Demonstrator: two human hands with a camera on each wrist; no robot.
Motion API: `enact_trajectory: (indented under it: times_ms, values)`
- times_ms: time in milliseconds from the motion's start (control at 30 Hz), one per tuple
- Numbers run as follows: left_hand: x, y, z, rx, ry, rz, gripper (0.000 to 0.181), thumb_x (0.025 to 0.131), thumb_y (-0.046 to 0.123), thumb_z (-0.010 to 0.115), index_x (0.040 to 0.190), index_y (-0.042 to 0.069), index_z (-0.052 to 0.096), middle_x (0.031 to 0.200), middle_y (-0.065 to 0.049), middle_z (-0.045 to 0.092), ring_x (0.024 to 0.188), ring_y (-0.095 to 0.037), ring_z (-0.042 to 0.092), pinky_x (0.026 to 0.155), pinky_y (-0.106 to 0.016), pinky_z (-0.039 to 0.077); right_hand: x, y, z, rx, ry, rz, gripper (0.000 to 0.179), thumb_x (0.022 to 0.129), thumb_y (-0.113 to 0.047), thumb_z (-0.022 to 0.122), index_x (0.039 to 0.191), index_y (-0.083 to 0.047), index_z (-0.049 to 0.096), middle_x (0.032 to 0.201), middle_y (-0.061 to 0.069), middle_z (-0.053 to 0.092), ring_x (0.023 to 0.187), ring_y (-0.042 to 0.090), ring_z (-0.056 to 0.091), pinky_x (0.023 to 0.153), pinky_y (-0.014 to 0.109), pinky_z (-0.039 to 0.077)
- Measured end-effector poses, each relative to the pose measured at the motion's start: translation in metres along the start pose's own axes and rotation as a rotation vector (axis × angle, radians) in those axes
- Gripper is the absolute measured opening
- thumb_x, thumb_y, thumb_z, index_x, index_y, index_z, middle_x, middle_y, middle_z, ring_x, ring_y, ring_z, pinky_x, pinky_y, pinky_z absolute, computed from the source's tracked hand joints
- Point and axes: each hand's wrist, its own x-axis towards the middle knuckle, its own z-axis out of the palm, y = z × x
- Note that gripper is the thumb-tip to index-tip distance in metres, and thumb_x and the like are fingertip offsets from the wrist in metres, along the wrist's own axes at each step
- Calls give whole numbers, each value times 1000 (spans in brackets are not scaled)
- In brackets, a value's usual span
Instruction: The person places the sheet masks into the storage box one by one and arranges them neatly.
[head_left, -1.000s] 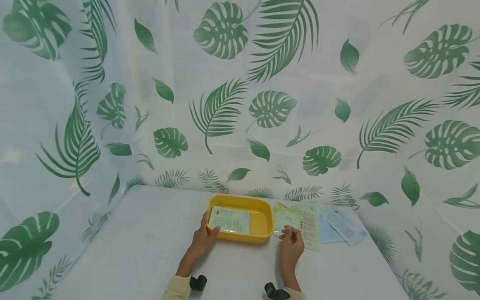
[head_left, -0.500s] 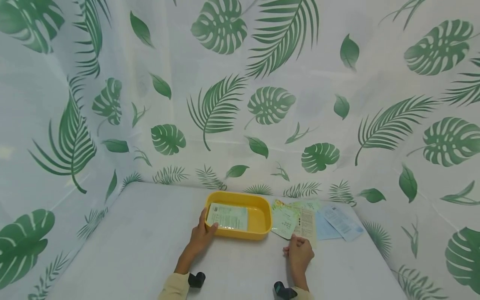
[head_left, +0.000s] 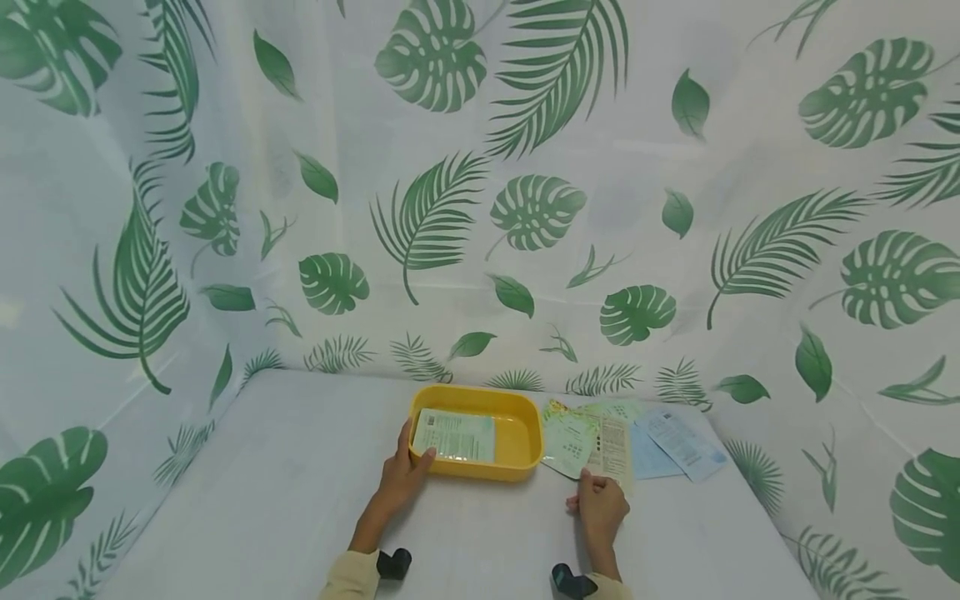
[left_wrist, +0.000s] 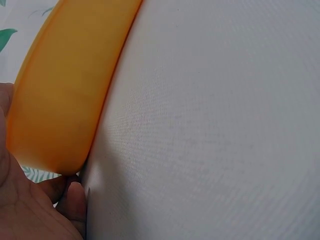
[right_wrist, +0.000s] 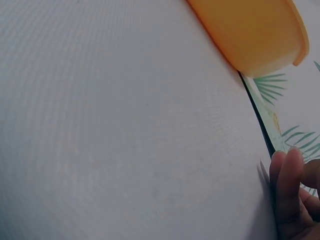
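A yellow tray (head_left: 517, 435) rests on the white table, with a pale green printed sachet (head_left: 453, 435) lying in its left part. My left hand (head_left: 403, 479) grips the tray's near left corner, thumb over the rim and fingers along the outer wall. In the left wrist view the tray's side wall (left_wrist: 65, 85) runs up from the hand. Just right of the tray lies another green sachet (head_left: 567, 442). My right hand (head_left: 602, 504) pinches its near right corner. The right wrist view shows the fingertips (right_wrist: 290, 162) at the sachet's thin edge.
A beige printed sachet (head_left: 613, 448) lies partly beneath the green one. Further right are a blue sachet (head_left: 652, 457) and a paler printed sachet (head_left: 684, 442) overlapping it. Leaf-patterned sheeting (head_left: 465, 317) hangs behind the table.
My right hand has moved right, from beside the tray's near right corner to the green sachet's near right corner, uncovering its front. My left hand still holds the tray.
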Motion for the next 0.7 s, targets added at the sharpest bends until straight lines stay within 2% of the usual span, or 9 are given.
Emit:
enact_trajectory:
  times_ms: [400,700]
  values:
    - [0,0,1,-1,4,-3,77,99,42,52,156,9,11,151,-32,34,135,-51,38,107,-62,32,2,3,2,-40,-30,27,36,98,-28,58,97,7,66,54,2,62,43,9,55,46,22,38]
    - [0,0,1,4,7,2,76,99,41,52,156,9,11,150,-33,35,134,-51,40,106,-62,33,3,3,5,-60,-25,53,30,94,-26,63,94,4,65,59,5,63,45,9,55,47,22,39]
